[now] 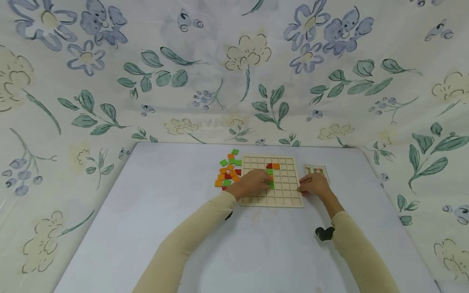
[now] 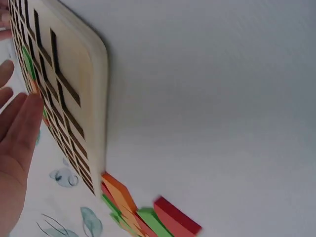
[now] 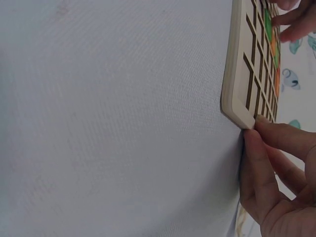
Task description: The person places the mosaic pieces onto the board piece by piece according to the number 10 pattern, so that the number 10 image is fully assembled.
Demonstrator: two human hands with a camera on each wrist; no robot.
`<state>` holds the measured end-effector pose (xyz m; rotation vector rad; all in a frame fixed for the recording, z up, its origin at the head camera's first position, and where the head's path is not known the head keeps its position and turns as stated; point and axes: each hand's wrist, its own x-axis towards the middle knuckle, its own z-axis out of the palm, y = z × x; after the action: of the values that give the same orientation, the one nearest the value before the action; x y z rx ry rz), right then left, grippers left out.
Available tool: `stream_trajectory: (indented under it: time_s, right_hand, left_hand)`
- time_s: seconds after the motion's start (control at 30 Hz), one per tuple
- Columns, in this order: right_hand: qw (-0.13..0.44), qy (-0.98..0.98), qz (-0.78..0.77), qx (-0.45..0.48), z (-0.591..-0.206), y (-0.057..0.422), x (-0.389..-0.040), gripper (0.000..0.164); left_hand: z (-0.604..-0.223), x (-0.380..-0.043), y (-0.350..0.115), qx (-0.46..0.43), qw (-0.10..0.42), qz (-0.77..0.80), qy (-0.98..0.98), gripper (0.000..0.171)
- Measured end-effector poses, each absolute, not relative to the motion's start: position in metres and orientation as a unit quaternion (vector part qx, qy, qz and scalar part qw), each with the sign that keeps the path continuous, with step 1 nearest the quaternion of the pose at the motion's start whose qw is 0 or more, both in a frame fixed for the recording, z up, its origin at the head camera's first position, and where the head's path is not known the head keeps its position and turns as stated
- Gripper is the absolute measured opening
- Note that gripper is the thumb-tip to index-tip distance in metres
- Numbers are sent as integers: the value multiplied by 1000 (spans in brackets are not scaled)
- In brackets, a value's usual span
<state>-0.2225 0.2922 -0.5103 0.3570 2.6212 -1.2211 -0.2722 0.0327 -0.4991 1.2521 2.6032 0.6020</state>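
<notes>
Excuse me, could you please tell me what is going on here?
A person's left hand reaches over a wooden grid board, close to a short column of red, green and orange tiles set in its squares, with one more orange tile beside the top. The right hand holds the board's right edge. Loose tiles lie scattered to the left, and a patterned card lies to the right.

Just lower right of centre, the left hand (image 1: 254, 182) is over a gridded board (image 1: 287, 186) the right hand (image 1: 315, 184) holds.
</notes>
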Motion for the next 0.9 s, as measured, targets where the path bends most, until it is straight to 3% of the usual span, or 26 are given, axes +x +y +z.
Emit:
stream_trajectory:
  time_s: [0.1,0.27,0.5,0.7,0.9]
  right_hand:
    - [113,892,-420,125,-511,292,-222,35]
    - [114,896,-410,124,-514,293,-223,35]
    - [117,895,-410,130,-514,293,-222,35]
    - [113,893,-415,133,-512,293,-220,35]
    - [113,887,-429,130,-510,290,-221,34]
  left_hand:
    - [-496,-278,21,389,80,205,895,34]
    - [-494,-295,-7,351,36,199,914,34]
    - [-494,-312,-41,283,85,230,927,36]
    - [-502,-319,-50,289,118,239,919,31]
    - [-501,-318,-47,306,115,234,916,23]
